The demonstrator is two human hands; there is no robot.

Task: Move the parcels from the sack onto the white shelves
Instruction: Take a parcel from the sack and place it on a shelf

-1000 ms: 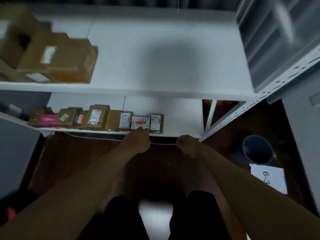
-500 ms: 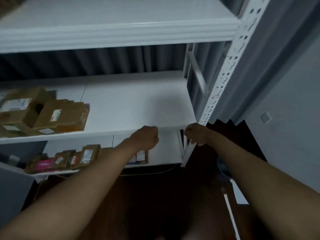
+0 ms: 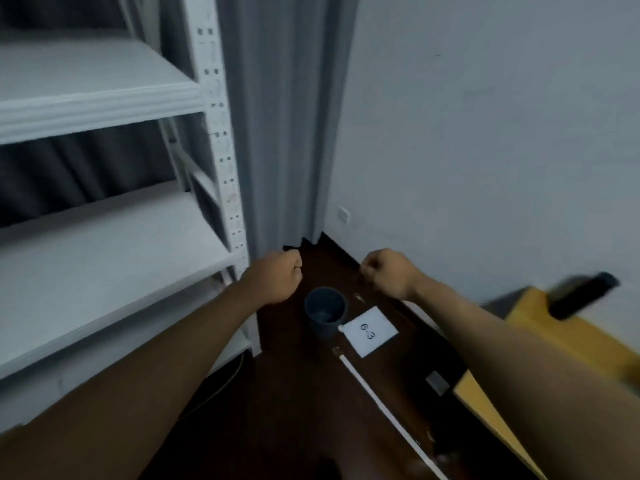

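Observation:
The white shelves (image 3: 104,95) fill the left side, their boards bare in this view. No parcel and no sack are in sight. My left hand (image 3: 275,280) hangs in front of the shelf's right post, fingers curled into a loose fist with nothing in it. My right hand (image 3: 389,273) floats to its right over the dark floor, also curled and holding nothing.
A dark grey bucket (image 3: 325,315) stands on the brown floor below my hands, beside a white sheet marked 6-3 (image 3: 370,330). A grey curtain (image 3: 284,116) hangs in the corner by the white wall. A yellow object (image 3: 568,344) with a black part lies at the right.
My view has swung right, away from the shelves with parcels, toward the corner and wall. Both hands came off the shelf edge and stayed curled and empty.

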